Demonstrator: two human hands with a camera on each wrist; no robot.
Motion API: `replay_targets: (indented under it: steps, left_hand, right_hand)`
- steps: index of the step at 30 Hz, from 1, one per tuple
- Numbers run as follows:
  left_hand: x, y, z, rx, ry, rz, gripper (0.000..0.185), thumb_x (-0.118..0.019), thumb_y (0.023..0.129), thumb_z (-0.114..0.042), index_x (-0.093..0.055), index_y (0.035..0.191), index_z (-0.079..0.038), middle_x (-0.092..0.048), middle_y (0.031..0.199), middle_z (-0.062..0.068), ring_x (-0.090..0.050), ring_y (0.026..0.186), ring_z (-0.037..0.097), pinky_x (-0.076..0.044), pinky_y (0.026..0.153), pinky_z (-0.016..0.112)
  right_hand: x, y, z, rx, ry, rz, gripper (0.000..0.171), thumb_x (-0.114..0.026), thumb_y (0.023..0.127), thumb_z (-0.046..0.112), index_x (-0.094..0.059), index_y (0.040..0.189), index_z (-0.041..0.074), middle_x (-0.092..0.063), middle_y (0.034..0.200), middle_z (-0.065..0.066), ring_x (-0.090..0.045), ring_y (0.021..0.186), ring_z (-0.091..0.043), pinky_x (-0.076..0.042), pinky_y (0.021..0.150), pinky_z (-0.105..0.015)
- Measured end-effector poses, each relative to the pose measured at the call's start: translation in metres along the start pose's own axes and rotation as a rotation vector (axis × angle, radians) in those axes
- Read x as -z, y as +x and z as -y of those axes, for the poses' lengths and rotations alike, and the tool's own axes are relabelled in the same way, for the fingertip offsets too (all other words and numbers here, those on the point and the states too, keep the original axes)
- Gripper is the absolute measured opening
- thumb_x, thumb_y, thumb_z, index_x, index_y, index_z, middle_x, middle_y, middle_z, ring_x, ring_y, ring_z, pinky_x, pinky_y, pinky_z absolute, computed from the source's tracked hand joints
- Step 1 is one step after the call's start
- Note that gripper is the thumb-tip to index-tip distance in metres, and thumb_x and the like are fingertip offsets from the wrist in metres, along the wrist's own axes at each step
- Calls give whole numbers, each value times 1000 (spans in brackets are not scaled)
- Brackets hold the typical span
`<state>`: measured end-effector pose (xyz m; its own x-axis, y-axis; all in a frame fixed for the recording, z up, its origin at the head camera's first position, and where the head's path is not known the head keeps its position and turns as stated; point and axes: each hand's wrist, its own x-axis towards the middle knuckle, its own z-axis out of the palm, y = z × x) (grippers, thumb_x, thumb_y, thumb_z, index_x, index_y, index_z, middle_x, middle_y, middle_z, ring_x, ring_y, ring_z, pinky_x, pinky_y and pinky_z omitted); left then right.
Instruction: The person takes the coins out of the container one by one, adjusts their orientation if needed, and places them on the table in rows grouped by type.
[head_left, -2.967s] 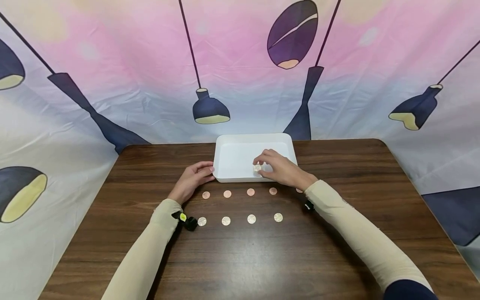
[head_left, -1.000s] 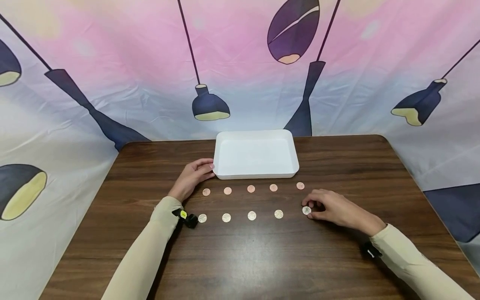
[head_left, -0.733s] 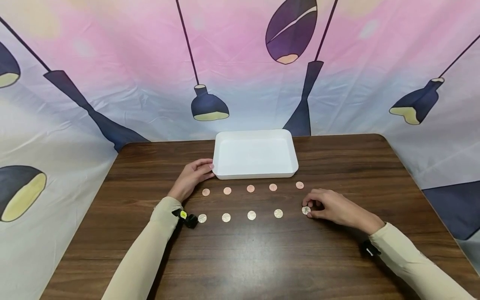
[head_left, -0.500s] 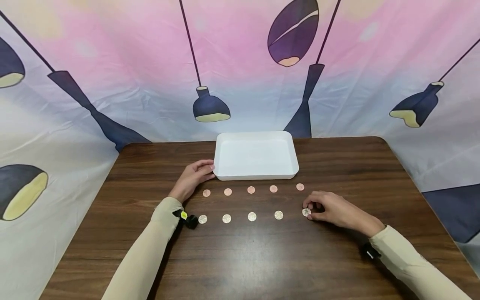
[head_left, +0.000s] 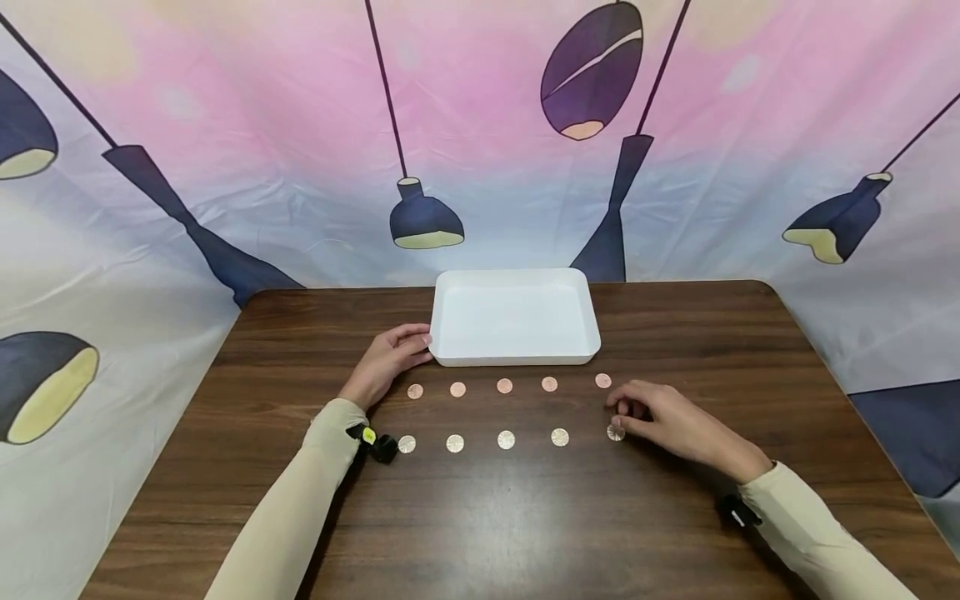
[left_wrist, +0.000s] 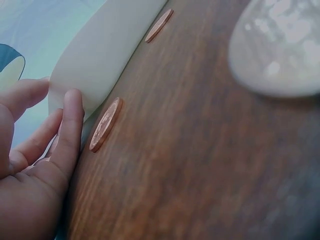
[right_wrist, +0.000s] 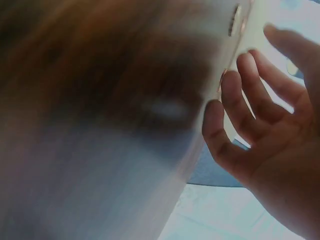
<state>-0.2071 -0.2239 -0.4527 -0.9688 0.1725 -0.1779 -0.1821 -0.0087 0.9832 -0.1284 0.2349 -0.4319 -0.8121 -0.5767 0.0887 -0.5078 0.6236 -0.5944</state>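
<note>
My left hand (head_left: 384,360) rests its fingertips against the left front corner of the white tray (head_left: 442,363). In the left wrist view its fingers are fairly straight along the tray wall (left_wrist: 100,55). At the right end of the nearer row lies a silvery coin (head_left: 616,433), partly covered by the thumb of my right hand (head_left: 667,421). The right wrist view has those fingers loosely bent, with nothing between them. Behind that coin, a copper-coloured coin (head_left: 603,381) ends the farther row.
Several copper-coloured coins (head_left: 504,386) form the farther row, just in front of the tray. Several silvery coins (head_left: 506,440) make the nearer row on the brown wooden table (head_left: 480,533). A printed cloth (head_left: 315,200) hangs behind the table.
My right hand has brought the silvery coin from over the tray to the right end of the nearer row and let go of it. My left hand has stayed at the tray corner.
</note>
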Motion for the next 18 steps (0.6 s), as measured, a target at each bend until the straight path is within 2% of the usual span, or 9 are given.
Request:
replay_targets:
  steps: [3,6,9,12,15,18]
  left_hand:
    - [0,2,-1,-2,5,0,50,-65,107,-12,-49,150,9,-55,144,25,-68,110,11,-60,99,27]
    - [0,3,-3,-3,2,-10,49,-65,106,-11,-50,149,9,-55,143,24,-68,110,11,-60,98,28]
    - [1,3,-4,1,-3,-23,49,-65,107,-11,-50,149,8,-57,141,21,-68,109,12,-61,98,29]
    - [0,1,-5,-12,-12,-59,47,-64,107,-12,-51,149,5,-59,138,19,-69,108,14,-63,94,31]
    - [-2,-3,-7,-81,34,-120,45,-64,107,-16,-54,149,1,-61,138,19,-70,109,19,-65,85,32]
    - [-5,-8,-14,-203,179,-193,45,-64,108,-24,-58,147,-3,-63,137,20,-69,112,27,-66,81,38]
  right_hand:
    - [0,5,3,-29,5,-115,19,-77,98,10,-73,117,11,-68,101,6,-63,92,-10,-57,79,-33]
    - [2,13,6,-58,-21,-218,26,-75,100,10,-71,125,7,-69,118,-4,-66,109,-22,-57,92,-45]
    - [5,24,9,-68,-58,-277,35,-74,101,12,-66,134,4,-63,134,-14,-61,126,-34,-51,105,-56]
    - [11,34,10,-65,-105,-317,43,-74,101,15,-62,141,2,-55,146,-21,-54,135,-42,-45,110,-64]
    - [19,44,9,-65,-145,-353,49,-74,101,18,-59,145,2,-48,154,-27,-44,143,-48,-38,114,-70]
    - [26,52,7,-91,-166,-371,54,-73,102,24,-55,149,2,-42,159,-29,-33,150,-51,-28,117,-77]
